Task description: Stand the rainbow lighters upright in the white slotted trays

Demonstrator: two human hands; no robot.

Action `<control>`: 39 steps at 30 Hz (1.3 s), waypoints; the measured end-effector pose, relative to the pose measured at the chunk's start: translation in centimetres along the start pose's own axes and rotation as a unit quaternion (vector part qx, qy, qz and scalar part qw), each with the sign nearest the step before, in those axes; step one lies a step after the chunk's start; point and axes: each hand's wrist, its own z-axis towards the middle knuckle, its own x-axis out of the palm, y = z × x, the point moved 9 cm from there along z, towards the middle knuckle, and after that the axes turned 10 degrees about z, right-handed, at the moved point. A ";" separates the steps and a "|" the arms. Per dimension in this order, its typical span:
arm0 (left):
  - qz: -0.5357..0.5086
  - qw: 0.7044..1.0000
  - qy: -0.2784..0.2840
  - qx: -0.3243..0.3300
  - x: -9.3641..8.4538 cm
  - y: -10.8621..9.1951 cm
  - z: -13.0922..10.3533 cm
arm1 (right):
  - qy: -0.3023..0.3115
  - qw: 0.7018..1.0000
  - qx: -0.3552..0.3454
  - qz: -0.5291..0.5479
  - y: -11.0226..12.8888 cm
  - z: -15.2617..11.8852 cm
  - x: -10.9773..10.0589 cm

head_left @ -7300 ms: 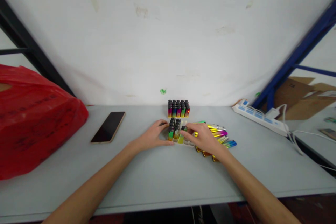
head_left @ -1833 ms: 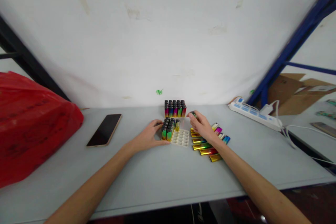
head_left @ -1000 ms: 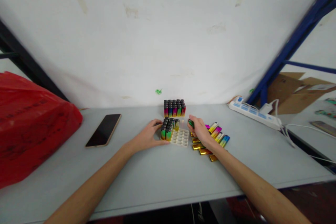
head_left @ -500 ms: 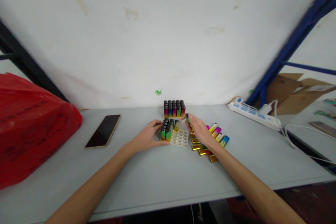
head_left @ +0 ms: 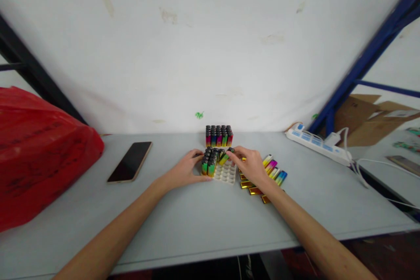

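A white tray (head_left: 224,176) with round pockets stands mid-table, its left part filled with upright green-and-gold lighters (head_left: 208,167) with black tops. My left hand (head_left: 187,168) grips the tray's left side, thumb at the near corner and fingers at the far one. Pinched in my right hand (head_left: 250,164) is a green-and-yellow lighter (head_left: 225,158), tilted over the tray's pockets beside the standing ones. Below and beside my right hand lies a fanned pile of loose lighters (head_left: 256,190) in gold, pink, yellow and blue, partly hidden by the hand and forearm.
Behind the tray, a block of upright multicoloured lighters (head_left: 219,136) stands near the wall. A phone (head_left: 130,162) lies to the left, with a red plastic bag (head_left: 42,157) beyond it. At the right are a white power strip (head_left: 318,144) with cables and a cardboard box (head_left: 367,118).
My right hand has brought its lighter leftward from beside the tray to over the pockets, tilting it. My left hand has stayed at the tray's left side.
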 end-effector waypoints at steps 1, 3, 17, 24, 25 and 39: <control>0.001 1.000 0.001 0.000 0.0 0.0 0.0 | 0.017 1.000 -0.004 -0.011 -0.1 0.0 0.4; 0.002 1.000 0.001 -0.001 0.1 0.0 0.0 | 0.050 0.997 -0.023 -0.051 -0.2 -0.1 1.4; -0.001 1.000 0.002 -0.003 0.1 0.2 0.0 | 0.063 0.982 -0.051 -0.170 -2.2 1.0 -4.2; 0.009 1.000 -0.007 0.003 0.3 0.5 0.0 | 0.156 0.971 0.039 -0.177 -7.7 0.7 -8.0; 0.007 1.000 -0.009 0.002 0.2 0.5 0.0 | 0.167 0.969 0.045 -0.175 -7.9 0.6 -7.8; 0.002 1.000 -0.004 0.001 0.4 0.7 0.1 | -0.001 0.997 0.008 -0.080 -5.9 1.6 -7.7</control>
